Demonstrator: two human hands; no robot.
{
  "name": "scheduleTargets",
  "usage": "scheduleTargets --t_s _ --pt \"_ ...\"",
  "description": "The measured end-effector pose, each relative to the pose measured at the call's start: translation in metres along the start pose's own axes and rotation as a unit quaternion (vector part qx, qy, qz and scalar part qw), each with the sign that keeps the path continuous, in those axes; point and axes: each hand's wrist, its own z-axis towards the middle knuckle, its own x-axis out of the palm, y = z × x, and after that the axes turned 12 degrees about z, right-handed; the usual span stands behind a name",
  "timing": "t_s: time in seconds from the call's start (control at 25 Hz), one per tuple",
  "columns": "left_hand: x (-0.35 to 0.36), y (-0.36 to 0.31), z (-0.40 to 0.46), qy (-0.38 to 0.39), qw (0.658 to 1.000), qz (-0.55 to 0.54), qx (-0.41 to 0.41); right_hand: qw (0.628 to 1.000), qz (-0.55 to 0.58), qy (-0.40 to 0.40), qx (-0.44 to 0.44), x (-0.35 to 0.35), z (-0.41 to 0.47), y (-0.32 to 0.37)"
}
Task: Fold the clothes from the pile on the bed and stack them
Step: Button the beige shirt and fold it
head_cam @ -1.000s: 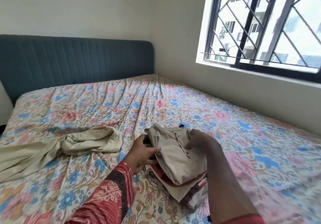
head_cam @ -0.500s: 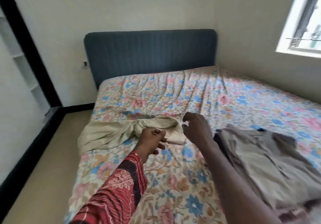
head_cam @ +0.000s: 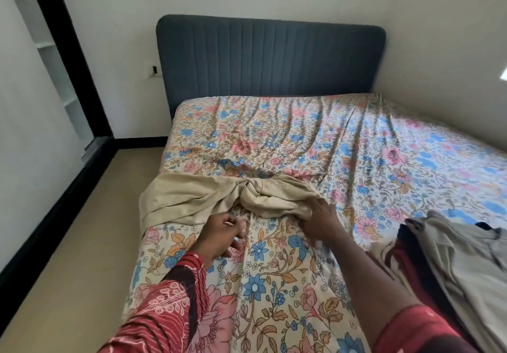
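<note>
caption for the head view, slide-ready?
Right hand grips crumpled beige garment on floral bed; left hand beside it.

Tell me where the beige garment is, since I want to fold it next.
In the head view the beige garment lies crumpled near the bed's left edge, below the headboard, with the right hand gripping its right end.
</note>
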Motion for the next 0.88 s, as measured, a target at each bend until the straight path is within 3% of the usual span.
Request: scheduleTargets --t_s 0.12,0.24,0.32,0.44,0.56,0.64,0.68,0.76,0.8,0.88 --pt "0.021 -0.007 -0.003 0.035 0.999 0.018 0.023 0.996 -0.027 0.045 -0.077 -0.024 -0.015 0.008" --pt "0.031 -0.024 -0.013 0.046 0.985 0.075 0.149 0.984 0.095 0.020 -0.151 -0.059 -0.028 0.055" --pt "0.027 -0.045 -0.018 0.028 0.971 0.031 0.234 0.963 0.202 0.014 -0.179 -0.081 -0.029 0.098" --pt "-0.002 -0.079 -0.029 -0.038 0.955 -0.031 0.291 0.912 0.343 0.156 -0.161 -0.108 -0.039 0.159" --pt "-0.050 -0.103 -0.042 -0.124 0.944 0.040 0.303 0.826 0.442 0.311 -0.159 -0.125 -0.048 0.191" --pt "-0.079 -0.111 -0.051 -0.148 0.950 0.008 0.273 0.797 0.467 0.342 -0.170 -0.128 -0.051 0.199" --pt "-0.095 -0.113 -0.058 -0.149 0.959 -0.037 0.240 0.815 0.459 0.303 -0.184 -0.125 -0.054 0.205" --pt "-0.122 -0.118 -0.078 -0.116 0.970 -0.089 0.193 0.872 0.412 0.151 -0.214 -0.118 -0.063 0.224" --pt "-0.133 -0.119 -0.087 -0.091 0.977 -0.048 0.185 0.891 0.386 0.076 -0.225 -0.114 -0.066 0.235" --pt "-0.150 -0.118 -0.101 -0.114 0.964 0.151 0.189 0.907 0.338 -0.012 -0.253 -0.118 -0.073 0.258"
